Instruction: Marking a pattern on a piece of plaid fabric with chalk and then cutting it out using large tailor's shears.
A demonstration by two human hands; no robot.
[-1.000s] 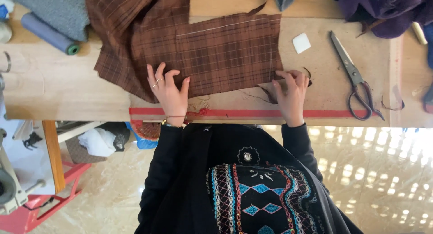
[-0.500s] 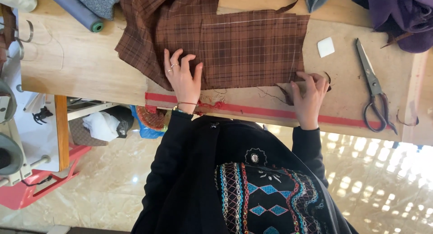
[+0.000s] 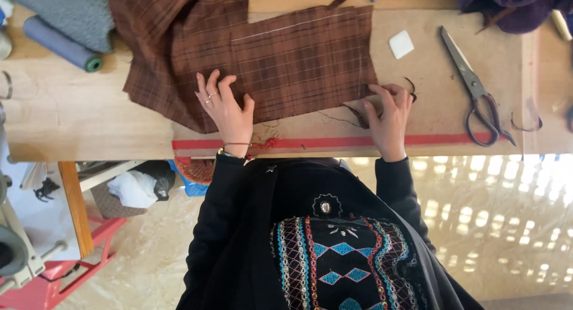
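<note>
Both hands are down on the brown plaid fabric point(image 3: 286, 65). The left hand point(image 3: 227, 110) lies flat with fingers spread, pressing the cloth near its near edge. The right hand point(image 3: 389, 116) sits at the fabric's near right corner, fingertips curled on the edge; can't tell if it's actually pinching it or just resting there. The hands are well apart, neither closed around anything.

The cloth spreads away from both hands toward the far side of the desk point(image 3: 71, 119), long axis running left to right, left end rumpled. Just right of the right hand, a white chalk block point(image 3: 401, 44) and scissors point(image 3: 474, 86). Far left, a grey-blue thread cone point(image 3: 59, 44). No containers up here.
</note>
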